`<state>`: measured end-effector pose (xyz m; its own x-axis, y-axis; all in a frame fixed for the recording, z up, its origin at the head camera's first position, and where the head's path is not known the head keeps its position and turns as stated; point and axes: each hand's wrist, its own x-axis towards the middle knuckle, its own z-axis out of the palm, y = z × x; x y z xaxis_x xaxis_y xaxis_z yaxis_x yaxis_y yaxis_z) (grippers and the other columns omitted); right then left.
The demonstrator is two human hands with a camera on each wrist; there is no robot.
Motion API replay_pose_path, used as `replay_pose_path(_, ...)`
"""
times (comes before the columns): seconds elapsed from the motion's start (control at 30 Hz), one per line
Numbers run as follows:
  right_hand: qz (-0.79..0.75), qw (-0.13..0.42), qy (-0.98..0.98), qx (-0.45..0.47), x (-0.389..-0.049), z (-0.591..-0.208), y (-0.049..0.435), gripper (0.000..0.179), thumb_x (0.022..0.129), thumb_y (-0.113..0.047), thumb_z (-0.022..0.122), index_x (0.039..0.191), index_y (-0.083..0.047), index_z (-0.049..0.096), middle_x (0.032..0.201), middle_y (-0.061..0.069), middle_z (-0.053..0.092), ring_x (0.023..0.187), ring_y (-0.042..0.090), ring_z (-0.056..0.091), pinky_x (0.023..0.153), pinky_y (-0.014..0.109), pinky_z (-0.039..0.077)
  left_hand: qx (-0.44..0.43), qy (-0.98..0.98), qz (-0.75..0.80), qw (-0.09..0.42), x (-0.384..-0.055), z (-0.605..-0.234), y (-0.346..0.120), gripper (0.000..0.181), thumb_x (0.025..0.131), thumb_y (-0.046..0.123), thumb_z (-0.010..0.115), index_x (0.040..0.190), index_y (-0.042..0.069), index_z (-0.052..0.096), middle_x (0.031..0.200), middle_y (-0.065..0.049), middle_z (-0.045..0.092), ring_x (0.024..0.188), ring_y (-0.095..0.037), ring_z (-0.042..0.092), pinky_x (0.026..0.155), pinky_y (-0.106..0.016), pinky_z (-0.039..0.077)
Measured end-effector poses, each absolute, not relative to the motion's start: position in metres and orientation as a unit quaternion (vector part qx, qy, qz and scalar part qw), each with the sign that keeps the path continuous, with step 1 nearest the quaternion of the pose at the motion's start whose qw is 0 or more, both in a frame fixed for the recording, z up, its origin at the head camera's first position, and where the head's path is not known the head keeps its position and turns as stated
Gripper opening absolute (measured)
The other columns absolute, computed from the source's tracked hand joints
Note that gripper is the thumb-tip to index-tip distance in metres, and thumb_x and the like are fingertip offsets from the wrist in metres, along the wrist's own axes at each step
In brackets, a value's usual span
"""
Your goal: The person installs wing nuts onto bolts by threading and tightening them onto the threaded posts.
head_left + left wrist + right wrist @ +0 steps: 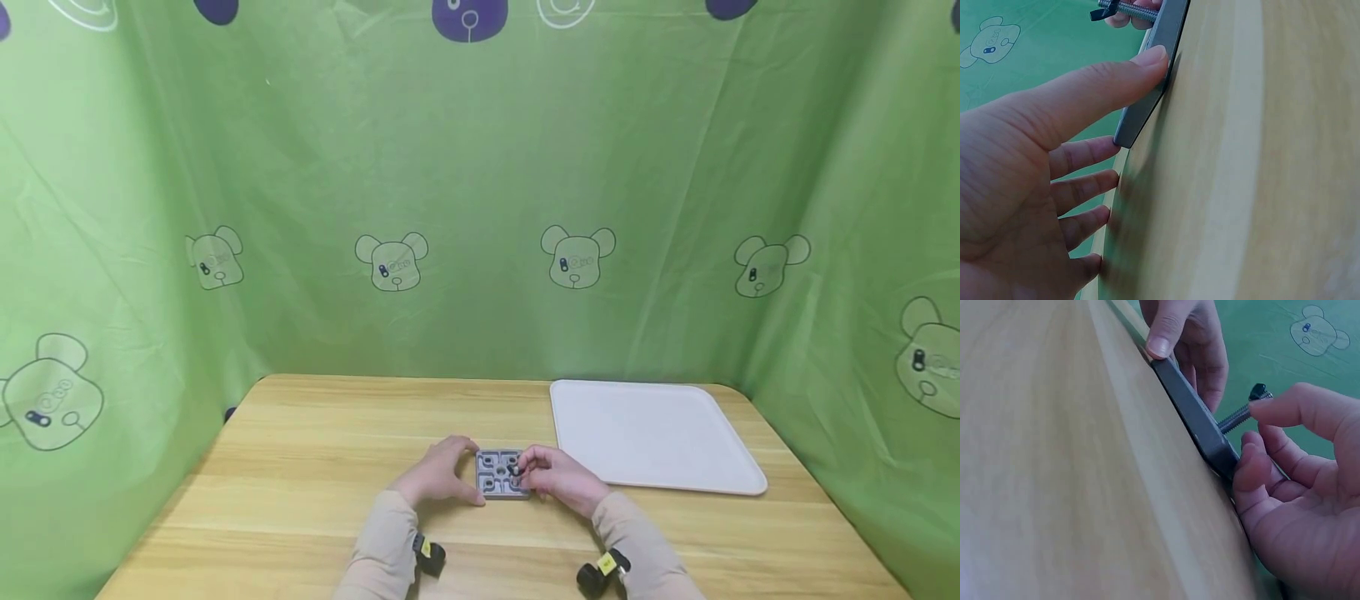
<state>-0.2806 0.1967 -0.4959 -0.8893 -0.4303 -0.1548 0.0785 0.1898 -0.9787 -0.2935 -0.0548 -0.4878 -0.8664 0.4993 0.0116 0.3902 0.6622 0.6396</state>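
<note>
A grey square plate (502, 495) with molded recesses and round holes lies flat on the wooden table. My left hand (438, 475) holds it at its left side, thumb on the near edge and index fingertip at the far corner. A threaded bolt (1235, 419) with a black piece at its end stands up from the plate's right half. Fingers of my right hand (558, 479) are curled around the bolt, one fingertip right at its upper end. In the left wrist view the plate (1147, 106) shows edge-on, and the bolt's shaft (1138, 11) shows above it.
A white tray (652, 433) lies at the back right of the table (337, 417), its near-left corner close behind my right hand. Green curtains (480, 150) with bear drawings hang behind and on both sides. Each wrist carries a small black camera (431, 557).
</note>
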Motion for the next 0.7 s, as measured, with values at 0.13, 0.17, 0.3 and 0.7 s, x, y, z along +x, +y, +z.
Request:
replay_pose_path(0.13, -0.641, 0.210, 0.726, -0.131, -0.2812, -0.4971, 0.1991, 0.023, 0.081, 0.001, 0.054, 0.104, 0.005, 0.053, 0.090, 0.002, 0.053, 0.077, 0.012, 0.049, 0.058, 0.018, 0.045, 0.244, 0.907, 0.333, 0.083, -0.2940, -0.4892, -0.0548, 0.084, 0.062, 0.036, 0.088, 0.132, 0.007, 0.052, 0.142, -0.013, 0.051, 0.134, -0.032, 0.045, 0.117, -0.052, 0.032)
replay_pose_path(0.17, -0.646, 0.211, 0.722, -0.131, -0.2817, -0.4976, 0.1995, 0.022, 0.083, 0.002, 0.052, 0.104, 0.005, 0.053, 0.090, 0.002, 0.053, 0.077, 0.012, 0.049, 0.058, 0.018, 0.046, 0.244, 0.907, 0.334, 0.082, -0.2942, -0.4894, -0.0547, 0.084, 0.062, 0.036, 0.088, 0.132, 0.007, 0.052, 0.141, -0.013, 0.052, 0.133, -0.032, 0.045, 0.117, -0.052, 0.032)
replay_pose_path(0.3, -0.660, 0.215, 0.709, -0.125, -0.2838, -0.5004, 0.2000, 0.015, 0.089, -0.001, 0.050, 0.103, 0.002, 0.055, 0.088, 0.001, 0.053, 0.077, 0.011, 0.049, 0.058, 0.018, 0.047, 0.244, 0.907, 0.333, 0.082, -0.2945, -0.4895, -0.0547, 0.084, 0.061, 0.035, 0.088, 0.131, 0.007, 0.053, 0.141, -0.013, 0.052, 0.134, -0.032, 0.045, 0.118, -0.052, 0.031)
replay_pose_path(0.7, -0.657, 0.216, 0.710, -0.132, -0.2846, -0.5020, 0.2010, 0.031, 0.091, -0.007, 0.056, 0.115, 0.012, 0.053, 0.090, 0.000, 0.054, 0.077, 0.011, 0.049, 0.060, 0.018, 0.046, 0.243, 0.906, 0.335, 0.084, -0.2943, -0.4896, -0.0548, 0.085, 0.062, 0.037, 0.088, 0.132, 0.007, 0.052, 0.142, -0.013, 0.051, 0.134, -0.032, 0.045, 0.118, -0.053, 0.031)
